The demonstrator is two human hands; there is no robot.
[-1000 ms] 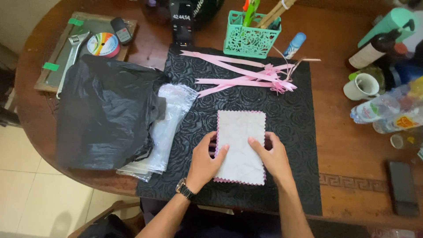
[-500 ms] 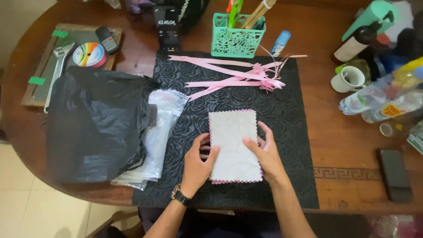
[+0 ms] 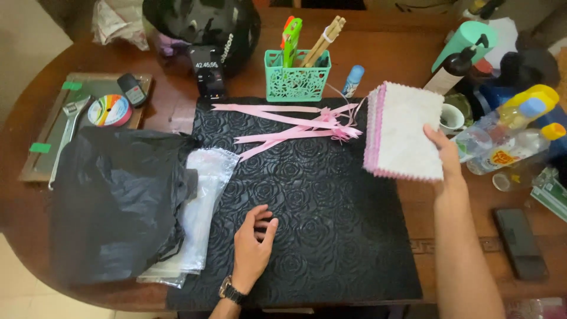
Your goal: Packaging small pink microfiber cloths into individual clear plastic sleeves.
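My right hand (image 3: 444,155) grips a stack of white quilted cloths with pink edges (image 3: 404,131) and holds it up over the right edge of the black rose-patterned mat (image 3: 319,207). My left hand (image 3: 253,251) rests flat on the mat's lower left part, fingers loosely apart, holding nothing. A bundle of pink ribbons (image 3: 295,124) lies across the top of the mat.
A black plastic bag (image 3: 115,198) over clear bags (image 3: 204,201) lies left. A teal basket of tools (image 3: 297,74), a black helmet (image 3: 201,26), a tray with tape (image 3: 109,110), bottles (image 3: 508,133), a mug (image 3: 452,118) and a dark phone (image 3: 521,242) ring the mat.
The cloth stack lay on the mat under both hands. My right hand has lifted it up and to the right; my left hand has let go and stays on the mat.
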